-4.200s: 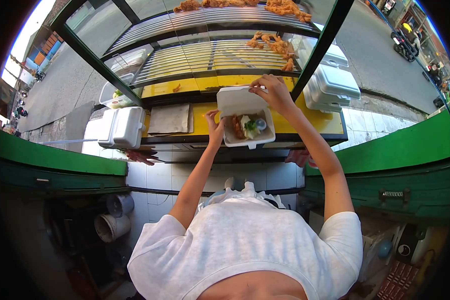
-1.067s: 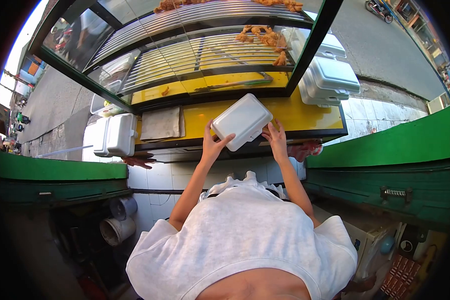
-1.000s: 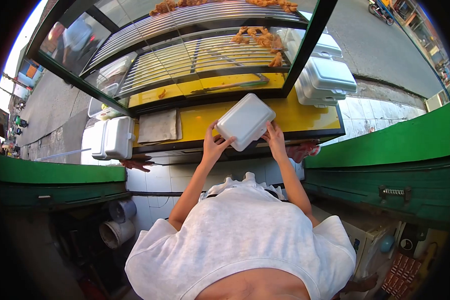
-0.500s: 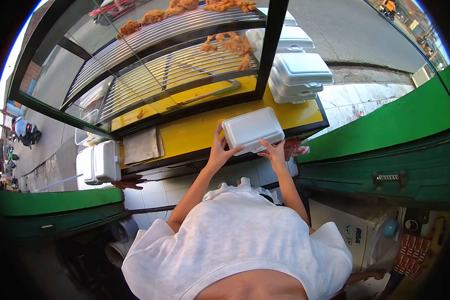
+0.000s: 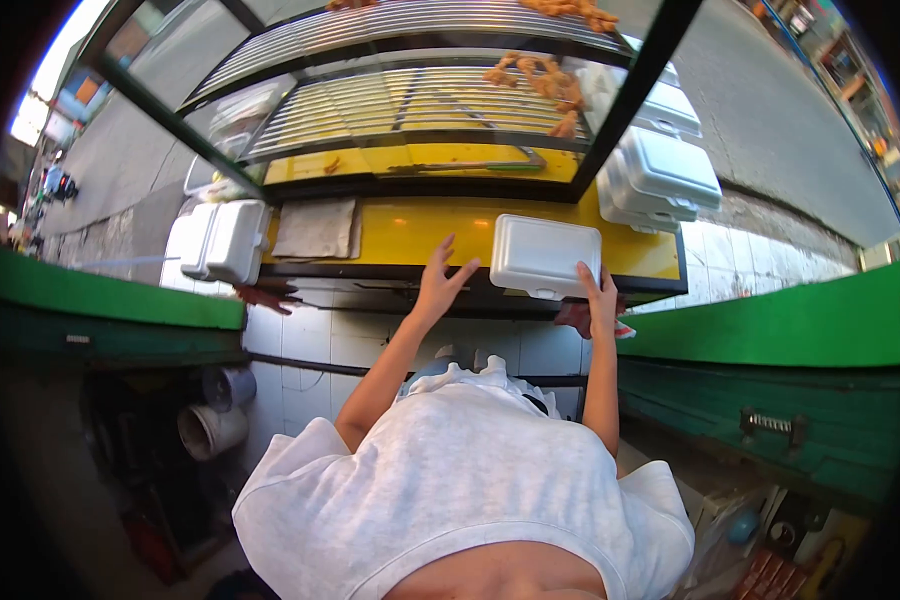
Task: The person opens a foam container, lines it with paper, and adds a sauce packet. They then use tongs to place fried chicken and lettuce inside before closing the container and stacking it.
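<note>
A closed white foam box is at the front edge of the yellow counter. My right hand grips its front right corner, thumb and fingers on the lid and side. My left hand is off the box, to its left, with fingers spread and nothing in them. Brown paper sheets lie on the counter left of my left hand.
Stacked white foam boxes stand at the counter's right end, more boxes at the left end. Behind the counter top rises a glass case with fried pieces on racks. Green low walls flank both sides.
My left hand has let go of the box and moved away from it, its fingers opening. My right hand still holds the box. The camera view has turned, shifting the counter and case.
</note>
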Available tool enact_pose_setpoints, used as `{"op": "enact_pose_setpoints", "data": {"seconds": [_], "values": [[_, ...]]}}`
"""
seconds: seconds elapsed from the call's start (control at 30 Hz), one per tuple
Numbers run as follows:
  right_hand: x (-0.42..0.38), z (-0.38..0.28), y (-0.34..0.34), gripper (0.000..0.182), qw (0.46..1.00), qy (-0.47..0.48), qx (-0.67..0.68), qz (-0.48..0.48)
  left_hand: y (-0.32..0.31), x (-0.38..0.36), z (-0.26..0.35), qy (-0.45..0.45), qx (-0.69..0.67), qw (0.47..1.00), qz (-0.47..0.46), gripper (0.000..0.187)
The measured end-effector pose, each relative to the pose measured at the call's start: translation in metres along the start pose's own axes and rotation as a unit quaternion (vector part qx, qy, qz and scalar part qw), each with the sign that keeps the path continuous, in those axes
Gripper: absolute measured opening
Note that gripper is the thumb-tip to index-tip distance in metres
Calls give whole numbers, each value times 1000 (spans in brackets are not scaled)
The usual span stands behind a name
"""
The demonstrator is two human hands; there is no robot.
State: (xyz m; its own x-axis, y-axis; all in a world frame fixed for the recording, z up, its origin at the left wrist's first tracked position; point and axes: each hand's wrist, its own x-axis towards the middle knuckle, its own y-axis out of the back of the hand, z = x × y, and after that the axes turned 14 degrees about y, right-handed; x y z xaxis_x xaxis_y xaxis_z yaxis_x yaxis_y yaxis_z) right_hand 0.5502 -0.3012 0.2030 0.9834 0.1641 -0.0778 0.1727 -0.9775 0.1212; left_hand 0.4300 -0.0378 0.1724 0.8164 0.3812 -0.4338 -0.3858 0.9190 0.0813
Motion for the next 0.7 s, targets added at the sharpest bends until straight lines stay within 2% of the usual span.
{"op": "enact_pose_setpoints", "data": {"seconds": [0.13, 0.2, 0.3, 0.5, 0.6, 0.7], "values": [[-6, -20, -20, 71, 1000, -2, -12, -15, 74, 7, -19, -81, 80, 955, 274, 61], [-5, -15, -30, 70, 998, 32, 45, 7, 112, 5, -30, -80, 91, 929, 349, 60], [-11, -13, -41, 68, 998, 4, 64, -15, 152, -7, -35, -38, 102, 911, 398, 60], [-12, -7, -60, 65, 996, -28, 78, -36, 248, 28, -68, -64, 194, 853, 480, 59], [-14, -11, -74, 65, 994, -51, 95, -34, 279, 41, -69, -24, 227, 842, 490, 59], [-18, -19, -91, 64, 993, -59, 98, -20, 297, 51, -71, -23, 245, 850, 466, 61]]}}
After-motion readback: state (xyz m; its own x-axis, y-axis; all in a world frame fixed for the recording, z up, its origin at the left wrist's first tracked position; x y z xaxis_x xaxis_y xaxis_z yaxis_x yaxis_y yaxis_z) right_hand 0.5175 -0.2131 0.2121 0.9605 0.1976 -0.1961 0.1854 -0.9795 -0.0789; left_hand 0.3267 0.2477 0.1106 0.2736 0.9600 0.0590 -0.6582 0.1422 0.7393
